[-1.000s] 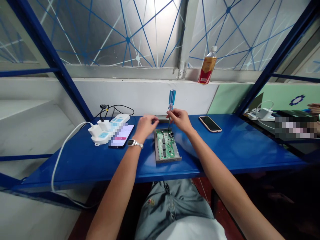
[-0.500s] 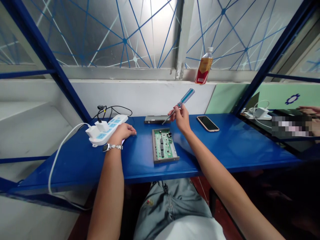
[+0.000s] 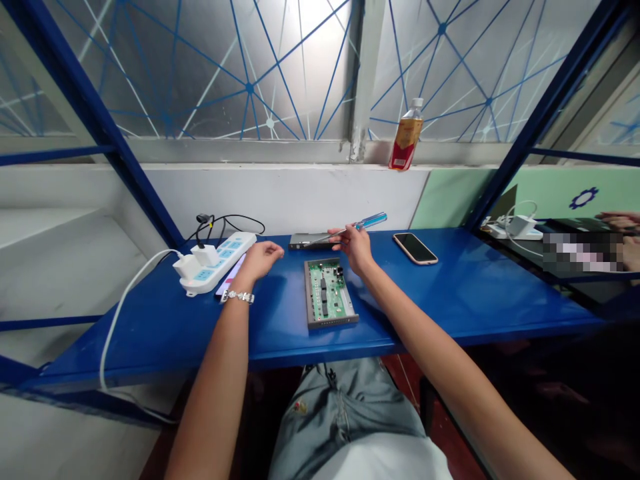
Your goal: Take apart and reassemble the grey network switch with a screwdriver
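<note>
My right hand (image 3: 356,247) is closed on a screwdriver (image 3: 373,220) with a clear blue handle. Its shaft slants left, and the tip is in front of a flat grey metal case part (image 3: 300,243) at the back of the table. My left hand (image 3: 261,261) hovers to the left, thumb and fingers pinched together; whatever they may hold is too small to make out. Between and below both hands lies an open grey case with a green circuit board (image 3: 327,293). Partly hidden by my left wrist is a phone with a lit screen (image 3: 231,275).
A white power strip (image 3: 215,267) with plugs and cables occupies the left of the blue table (image 3: 480,300). Another phone (image 3: 415,248) lies on the right. A drink bottle (image 3: 406,137) stands on the ledge. At far right, another person's hand (image 3: 620,220) shows.
My left hand has risen and shifted right, away from the power strip, uncovering more of the lit phone. The screwdriver has swung from steep to nearly level as my right hand lowered and moved slightly left.
</note>
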### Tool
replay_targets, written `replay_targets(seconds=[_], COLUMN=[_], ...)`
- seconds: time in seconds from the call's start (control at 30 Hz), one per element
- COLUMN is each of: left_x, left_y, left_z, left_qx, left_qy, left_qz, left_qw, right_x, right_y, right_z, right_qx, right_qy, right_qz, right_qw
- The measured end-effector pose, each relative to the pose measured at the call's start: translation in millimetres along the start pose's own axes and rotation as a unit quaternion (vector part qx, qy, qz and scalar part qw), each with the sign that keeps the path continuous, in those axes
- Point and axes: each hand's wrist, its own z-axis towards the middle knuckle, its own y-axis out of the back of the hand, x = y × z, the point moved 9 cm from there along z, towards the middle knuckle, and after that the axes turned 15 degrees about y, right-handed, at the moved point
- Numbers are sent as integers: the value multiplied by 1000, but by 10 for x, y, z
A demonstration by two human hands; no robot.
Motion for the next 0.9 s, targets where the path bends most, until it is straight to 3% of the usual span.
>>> replay_targets(seconds=[0.13,0.27,0.37,0.57,0.9], left_x=[-42,-28,-50,-28,-29], left_y=[-278,-638,-750,-780,-797], left_z=[-30,-81,-127,-132,-152], left_qx=[-11,62,110,133,132], left_qy=[30,82,96,114,133], left_qz=[-269,-418,-494,-558,-571], left_qw=[963,903,857,811,799], right_x=[-159,-173,-133,-40,-72], right_y=[55,68,71,25,44], right_z=[-28,-50,-78,-107,-69], right_qx=[-58,-86,-112,-122,-104], right_qy=[-40,-48,-56,-51,-30], right_qz=[42,69,93,111,104], right_qw=[997,993,988,985,989])
